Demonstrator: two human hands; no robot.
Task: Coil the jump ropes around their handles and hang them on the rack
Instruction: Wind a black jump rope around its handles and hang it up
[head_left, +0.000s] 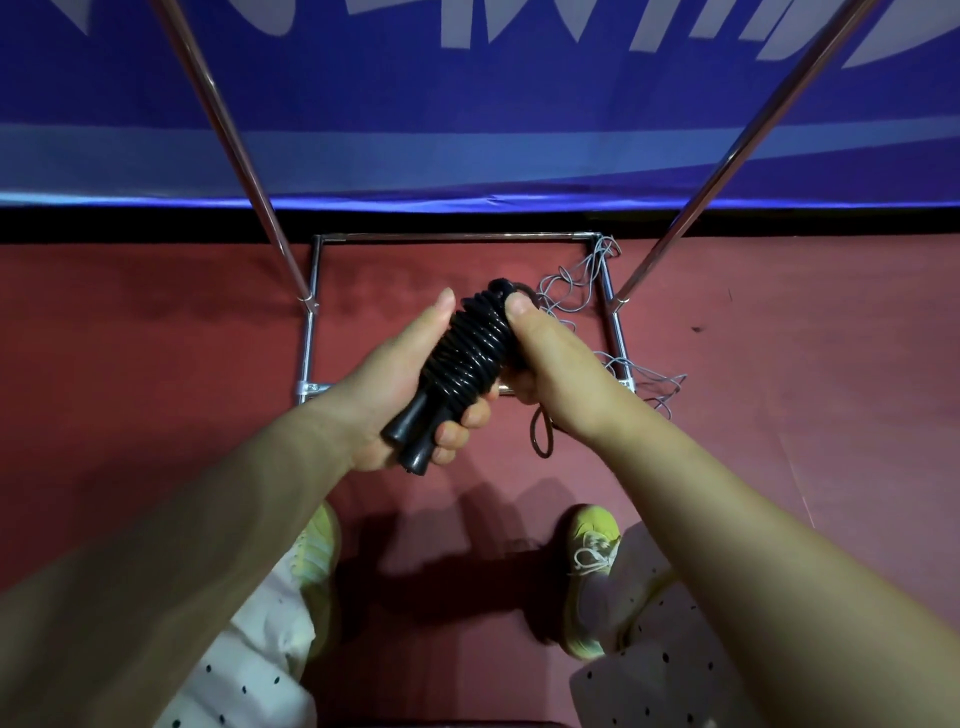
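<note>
- The black jump rope looked like glossy, smooth plastic.
- The rack was polished, shiny metal.
- The red floor looked matt.
- The trousers were dotted cloth.

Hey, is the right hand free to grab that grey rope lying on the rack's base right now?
Probably not yet. The right hand is pinching the black jump rope coiled round its handles, which the left hand also grips. The grey rope lies uncovered beyond it.
</note>
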